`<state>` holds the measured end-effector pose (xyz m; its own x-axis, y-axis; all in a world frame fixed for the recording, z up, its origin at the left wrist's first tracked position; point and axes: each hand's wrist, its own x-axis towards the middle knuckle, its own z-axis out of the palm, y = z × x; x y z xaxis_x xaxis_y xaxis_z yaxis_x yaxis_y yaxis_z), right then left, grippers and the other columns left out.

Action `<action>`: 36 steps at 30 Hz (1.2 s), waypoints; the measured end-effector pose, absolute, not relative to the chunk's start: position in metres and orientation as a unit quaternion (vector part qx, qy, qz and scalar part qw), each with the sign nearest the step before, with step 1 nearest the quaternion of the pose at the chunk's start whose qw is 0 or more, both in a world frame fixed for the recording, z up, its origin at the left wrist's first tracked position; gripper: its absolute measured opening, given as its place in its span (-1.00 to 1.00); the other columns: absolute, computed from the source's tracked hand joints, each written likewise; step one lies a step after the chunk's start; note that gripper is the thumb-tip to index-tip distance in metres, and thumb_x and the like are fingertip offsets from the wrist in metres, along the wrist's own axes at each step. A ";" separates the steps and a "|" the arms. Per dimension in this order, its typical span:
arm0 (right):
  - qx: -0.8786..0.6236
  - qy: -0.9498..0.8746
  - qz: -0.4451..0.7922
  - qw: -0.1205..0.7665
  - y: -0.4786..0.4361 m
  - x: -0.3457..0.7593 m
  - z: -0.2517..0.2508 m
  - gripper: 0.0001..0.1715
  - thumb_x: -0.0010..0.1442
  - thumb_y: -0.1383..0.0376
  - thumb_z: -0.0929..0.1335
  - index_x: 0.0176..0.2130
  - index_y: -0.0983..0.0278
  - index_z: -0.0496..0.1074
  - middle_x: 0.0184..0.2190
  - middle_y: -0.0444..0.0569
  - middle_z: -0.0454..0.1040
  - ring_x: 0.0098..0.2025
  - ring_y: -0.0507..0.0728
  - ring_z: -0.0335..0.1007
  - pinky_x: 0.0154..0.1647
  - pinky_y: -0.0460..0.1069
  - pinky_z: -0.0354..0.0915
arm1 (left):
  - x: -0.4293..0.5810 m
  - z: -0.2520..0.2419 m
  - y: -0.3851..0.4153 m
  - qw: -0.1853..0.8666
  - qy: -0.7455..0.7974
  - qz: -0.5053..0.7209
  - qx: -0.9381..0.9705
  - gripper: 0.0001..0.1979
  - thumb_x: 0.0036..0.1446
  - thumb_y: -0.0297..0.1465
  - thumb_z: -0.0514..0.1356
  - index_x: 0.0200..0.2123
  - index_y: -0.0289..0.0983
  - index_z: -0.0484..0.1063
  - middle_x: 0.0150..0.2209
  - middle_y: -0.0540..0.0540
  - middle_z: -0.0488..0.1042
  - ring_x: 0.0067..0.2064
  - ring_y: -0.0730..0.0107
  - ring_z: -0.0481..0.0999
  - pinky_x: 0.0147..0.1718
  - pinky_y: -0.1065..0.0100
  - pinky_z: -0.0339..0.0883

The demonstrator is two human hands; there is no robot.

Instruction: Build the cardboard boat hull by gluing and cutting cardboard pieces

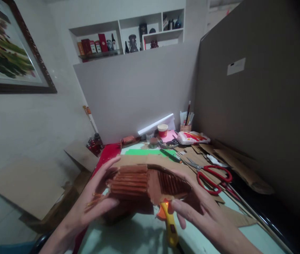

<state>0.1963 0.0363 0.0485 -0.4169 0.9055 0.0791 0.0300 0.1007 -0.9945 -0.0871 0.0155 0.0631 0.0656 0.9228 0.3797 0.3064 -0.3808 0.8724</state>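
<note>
I hold the brown cardboard model [139, 183] just above the desk [129, 236]. My left hand [94, 201] grips its ribbed left side and my right hand [200, 208] cups its right end. A yellow cutter [169, 222] lies just below it, and red scissors [213, 178] are off to the right.

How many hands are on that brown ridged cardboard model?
2. The left hand cups the left side of the cardboard model; the right hand is at its right end, fingers just above a yellow cutter. No other hands are in view.
</note>
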 end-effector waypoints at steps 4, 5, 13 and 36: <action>-0.377 -0.625 0.554 0.401 0.050 0.194 0.045 -0.58 0.29 -0.12 0.31 -0.09 0.12 0.36 -0.43 -0.16 0.49 -0.37 0.12 0.39 -0.17 0.06 0.34 | -0.086 0.062 0.018 0.334 0.502 0.459 0.653 -0.28 0.10 -0.20 0.33 0.32 0.10 0.21 0.38 -0.03 0.21 0.33 -0.14 0.23 0.29 -0.01 0.12; -0.377 -0.623 0.559 0.397 0.056 0.192 0.043 -0.59 0.30 -0.13 0.29 -0.19 0.14 0.35 -0.49 -0.18 0.46 -0.40 0.11 0.37 -0.19 0.05 0.33 | -0.085 0.062 0.019 0.338 0.511 0.448 0.651 -0.27 0.10 -0.19 0.33 0.32 0.11 0.20 0.39 -0.03 0.18 0.34 -0.15 0.21 0.29 -0.03 0.11; -0.325 -0.522 0.672 0.412 0.103 0.177 0.028 -0.56 0.21 -0.08 0.39 -0.26 0.19 0.27 -0.56 -0.24 0.33 -0.58 -0.01 0.25 -0.62 -0.14 0.17 | -0.075 0.055 0.016 0.477 0.469 0.460 0.584 -0.08 0.00 -0.22 0.43 0.37 0.06 0.06 0.37 -0.15 0.20 0.30 -0.10 0.30 0.22 -0.01 0.23; -0.277 -0.534 0.756 0.258 0.151 0.155 0.038 -0.56 0.12 -0.01 0.43 -0.47 0.24 0.25 -0.68 -0.33 0.08 -0.67 -0.10 -0.19 -0.67 -0.15 -0.28 | -0.041 0.063 0.034 0.672 0.391 0.430 0.459 -0.23 0.16 -0.09 0.25 0.38 -0.06 0.08 0.21 -0.15 0.44 0.20 0.01 0.44 0.15 0.08 0.26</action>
<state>0.1552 0.1513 0.0378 -0.7133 0.6862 -0.1423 -0.0950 -0.2958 -0.9505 -0.0408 0.0340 0.0629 0.3247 0.9367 -0.1310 -0.2189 0.2091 0.9531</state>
